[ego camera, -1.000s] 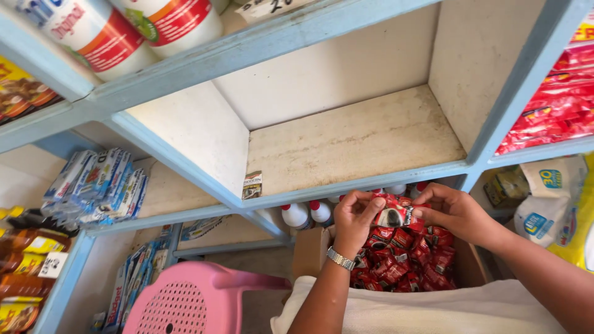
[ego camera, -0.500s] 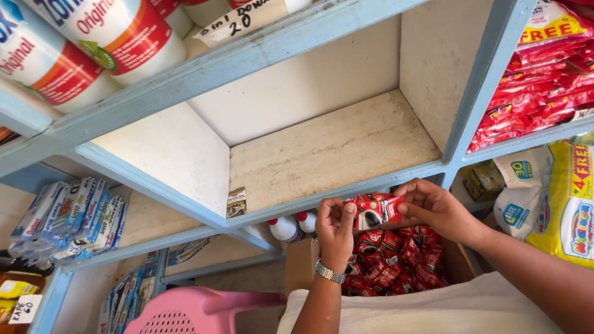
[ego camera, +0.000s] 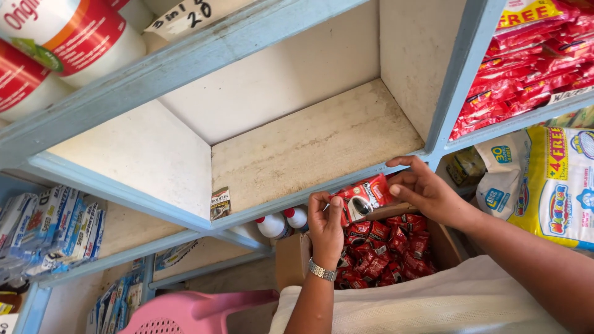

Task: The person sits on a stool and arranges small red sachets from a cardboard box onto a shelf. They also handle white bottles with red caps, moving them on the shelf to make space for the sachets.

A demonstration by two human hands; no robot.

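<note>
Both hands pinch red sachet [ego camera: 364, 196] at frame centre, under shelf [ego camera: 322, 148] edge: left hand [ego camera: 326, 224] at lower end, right hand [ego camera: 422, 190] at upper. Looks light, soft, crinkly; best gripped by edges. Box [ego camera: 297, 260] of sachets below.

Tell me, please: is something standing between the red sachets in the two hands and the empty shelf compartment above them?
Nothing visible. The red sachets, held by the left hand and right hand, sit just before the blue shelf edge; the compartment floor behind is bare.
</note>
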